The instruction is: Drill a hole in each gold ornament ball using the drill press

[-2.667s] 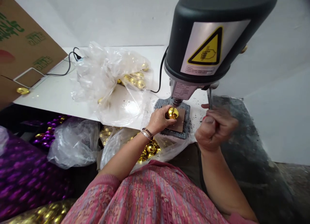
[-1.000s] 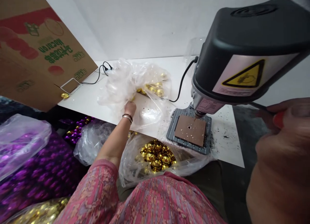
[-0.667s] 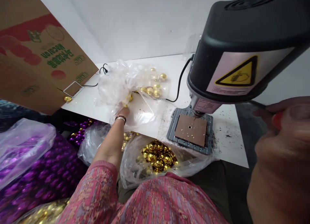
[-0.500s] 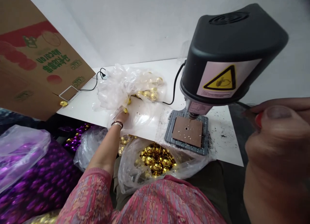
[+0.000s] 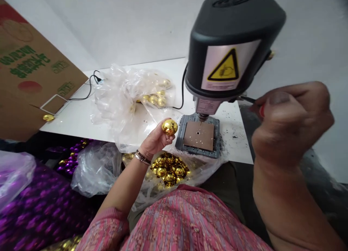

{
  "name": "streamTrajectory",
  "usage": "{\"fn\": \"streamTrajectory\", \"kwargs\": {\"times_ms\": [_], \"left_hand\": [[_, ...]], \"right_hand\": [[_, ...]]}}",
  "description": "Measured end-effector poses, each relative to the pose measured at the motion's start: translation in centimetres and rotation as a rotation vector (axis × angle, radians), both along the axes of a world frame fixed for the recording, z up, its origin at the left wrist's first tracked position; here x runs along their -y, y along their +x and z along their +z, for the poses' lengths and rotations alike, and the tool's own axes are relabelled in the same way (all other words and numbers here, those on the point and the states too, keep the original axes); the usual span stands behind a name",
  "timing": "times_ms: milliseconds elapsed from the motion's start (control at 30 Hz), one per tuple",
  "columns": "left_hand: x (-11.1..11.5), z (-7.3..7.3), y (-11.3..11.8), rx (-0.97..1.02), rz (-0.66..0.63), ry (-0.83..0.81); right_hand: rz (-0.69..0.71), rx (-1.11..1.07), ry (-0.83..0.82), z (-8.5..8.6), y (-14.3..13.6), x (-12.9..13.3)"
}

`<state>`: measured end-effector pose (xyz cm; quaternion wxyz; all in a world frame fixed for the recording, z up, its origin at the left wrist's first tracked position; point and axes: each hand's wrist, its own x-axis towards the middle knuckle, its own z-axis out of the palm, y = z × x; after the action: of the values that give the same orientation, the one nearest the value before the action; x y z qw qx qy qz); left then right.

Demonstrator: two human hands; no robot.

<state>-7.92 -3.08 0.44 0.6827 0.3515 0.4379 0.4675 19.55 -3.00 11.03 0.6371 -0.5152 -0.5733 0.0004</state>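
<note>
Between the fingers of my left hand [image 5: 154, 140] is a shiny gold mirror ball [image 5: 169, 127], held just left of the drill press base [image 5: 181, 139]. My right hand [image 5: 288, 117] is closed around the red-ended feed lever [image 5: 251, 100] of the black bench drill press [image 5: 231, 30]. Below the chuck [image 5: 202, 117] lies a brown square pad [image 5: 199, 135] with a small hole in it and pale chips on top. The ball is apart from the pad. A clear plastic bag [image 5: 114, 99] on the table holds several more gold balls [image 5: 153, 99].
An open bag of gold balls [image 5: 170, 171] rests at my lap under the table edge. Purple balls in a large bag [image 5: 46, 211] stand at left. A cardboard box [image 5: 32, 73] and a black cable [image 5: 81, 97] are at the table's left end. Dark shavings surround the base.
My left hand has come out of the clear bag with a gold ball and moved right, towards the drill press. My right hand stays on the lever. The view has shifted slightly.
</note>
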Motion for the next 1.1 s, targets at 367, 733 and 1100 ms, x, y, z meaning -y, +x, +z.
{"fn": "streamTrajectory", "kwargs": {"times_ms": [367, 733, 1100], "left_hand": [[-1.5, -2.2, 2.5, -0.073, -0.147, -0.037], [-2.5, -1.2, 5.3, -0.512, -0.175, 0.048], [-3.6, -1.1, 7.1, -0.874, -0.288, 0.269]], "right_hand": [[0.039, -0.076, -0.238, 7.7, -0.4, -5.3], [0.081, -0.160, -0.267, 8.0, -0.4, -7.0], [0.090, -0.104, -0.312, 8.1, -0.1, -6.8]]}}
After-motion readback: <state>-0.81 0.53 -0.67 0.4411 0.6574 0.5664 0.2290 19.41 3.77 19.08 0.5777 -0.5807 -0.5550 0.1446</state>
